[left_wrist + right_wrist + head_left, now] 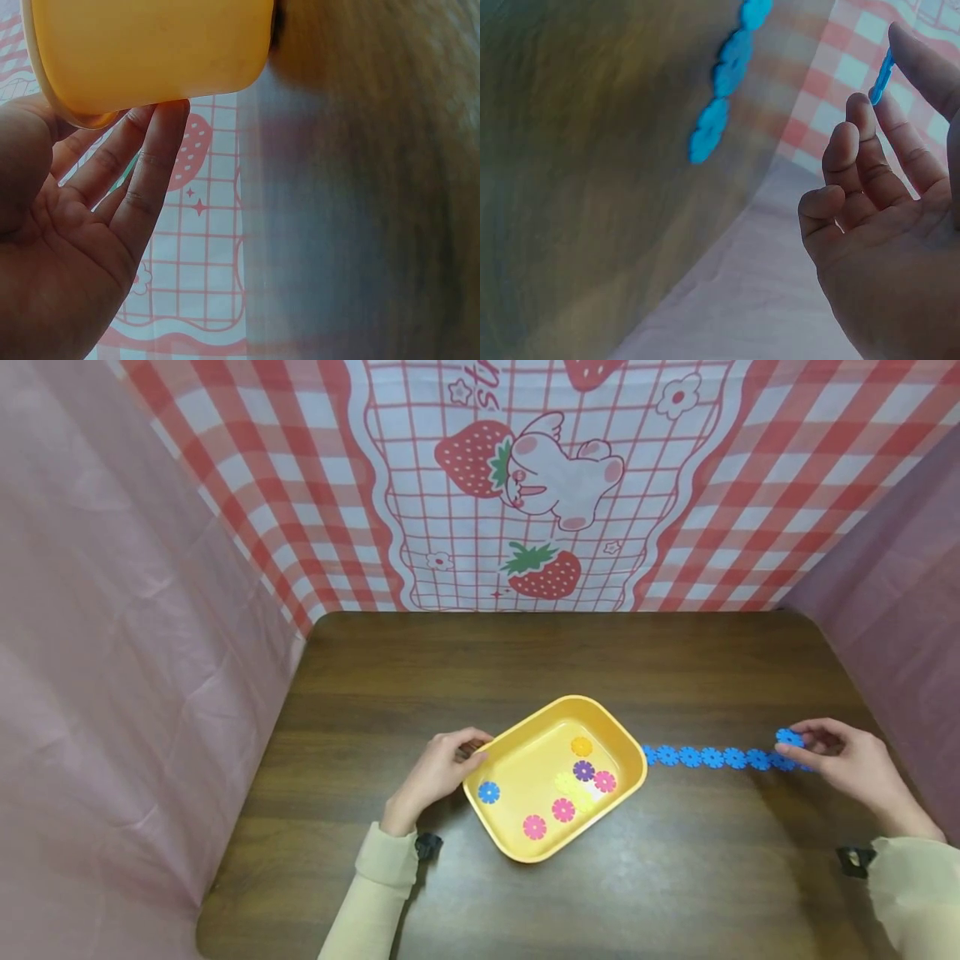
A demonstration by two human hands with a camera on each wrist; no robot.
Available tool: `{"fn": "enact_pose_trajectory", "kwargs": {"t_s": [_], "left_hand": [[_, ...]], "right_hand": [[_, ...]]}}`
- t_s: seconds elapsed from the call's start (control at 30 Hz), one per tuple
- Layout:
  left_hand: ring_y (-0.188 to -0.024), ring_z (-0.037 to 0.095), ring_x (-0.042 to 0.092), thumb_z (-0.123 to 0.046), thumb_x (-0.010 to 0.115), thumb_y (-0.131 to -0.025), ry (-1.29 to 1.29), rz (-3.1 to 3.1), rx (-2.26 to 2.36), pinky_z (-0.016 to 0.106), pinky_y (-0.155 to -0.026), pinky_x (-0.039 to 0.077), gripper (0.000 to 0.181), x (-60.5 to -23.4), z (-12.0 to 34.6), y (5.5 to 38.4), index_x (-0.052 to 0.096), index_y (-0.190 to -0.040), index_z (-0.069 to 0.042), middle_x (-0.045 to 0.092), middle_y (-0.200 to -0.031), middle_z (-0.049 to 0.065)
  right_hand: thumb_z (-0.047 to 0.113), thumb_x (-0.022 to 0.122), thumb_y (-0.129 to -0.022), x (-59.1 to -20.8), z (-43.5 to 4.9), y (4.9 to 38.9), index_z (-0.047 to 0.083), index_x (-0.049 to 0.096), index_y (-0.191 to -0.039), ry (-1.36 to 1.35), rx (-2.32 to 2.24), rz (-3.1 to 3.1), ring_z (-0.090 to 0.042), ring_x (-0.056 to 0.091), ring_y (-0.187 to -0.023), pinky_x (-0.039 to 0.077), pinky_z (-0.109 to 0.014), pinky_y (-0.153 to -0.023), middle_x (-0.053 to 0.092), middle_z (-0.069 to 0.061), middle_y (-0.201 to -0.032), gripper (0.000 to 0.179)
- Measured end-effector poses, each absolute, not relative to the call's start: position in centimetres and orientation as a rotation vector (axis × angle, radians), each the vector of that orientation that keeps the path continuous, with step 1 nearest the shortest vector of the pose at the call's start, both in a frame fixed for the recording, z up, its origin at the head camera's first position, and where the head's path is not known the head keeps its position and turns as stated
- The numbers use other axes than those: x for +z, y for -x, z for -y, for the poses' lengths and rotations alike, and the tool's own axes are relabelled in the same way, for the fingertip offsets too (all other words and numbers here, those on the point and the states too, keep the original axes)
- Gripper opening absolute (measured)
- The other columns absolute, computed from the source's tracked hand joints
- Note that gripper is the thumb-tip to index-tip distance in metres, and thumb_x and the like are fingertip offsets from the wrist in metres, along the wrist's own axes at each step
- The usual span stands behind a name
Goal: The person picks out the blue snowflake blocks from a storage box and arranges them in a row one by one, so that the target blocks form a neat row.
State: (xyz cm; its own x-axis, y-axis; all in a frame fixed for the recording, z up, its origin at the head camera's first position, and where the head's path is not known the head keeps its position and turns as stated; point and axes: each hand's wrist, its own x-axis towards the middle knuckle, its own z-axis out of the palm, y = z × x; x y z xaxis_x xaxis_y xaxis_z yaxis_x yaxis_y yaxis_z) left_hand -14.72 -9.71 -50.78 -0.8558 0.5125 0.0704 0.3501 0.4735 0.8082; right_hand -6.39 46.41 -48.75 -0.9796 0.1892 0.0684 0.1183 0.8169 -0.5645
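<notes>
My left hand grips the left end of a yellow plastic tray, fingers against its outer wall; in the left wrist view the fingertips press on the wall. Inside lie a blue notched disc, an orange one, a purple one, several pink ones and pale yellow ones. Over at the right, my right hand pinches a blue notched disc between thumb and fingers, seen edge-on in the right wrist view. It is above the end of a row of blue discs.
The row runs from the tray's right end along the brown wooden table. A red-and-white checked cloth with strawberries hangs behind. Pinkish curtains close off both sides.
</notes>
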Motion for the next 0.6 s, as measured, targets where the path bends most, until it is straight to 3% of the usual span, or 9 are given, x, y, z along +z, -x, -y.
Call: {"fn": "enact_pose_trajectory", "kwargs": {"t_s": [0.6], "left_hand": [[-0.090, 0.016, 0.065, -0.009, 0.070, -0.094, -0.753, -2.549, 1.331, 0.028, -0.077, 0.056, 0.022, -50.8, 9.7, 14.6, 0.070, -0.116, -0.008, 0.071, -0.103, 0.004]], "right_hand": [[0.035, 0.077, -0.088, -51.8, -51.7, 5.4, -0.006, 0.063, -0.113, 0.396, 0.839, 2.903, 0.007, 0.046, -0.066, 0.038, -0.017, -0.055, 0.055, 0.022, -0.078, 0.050]]}}
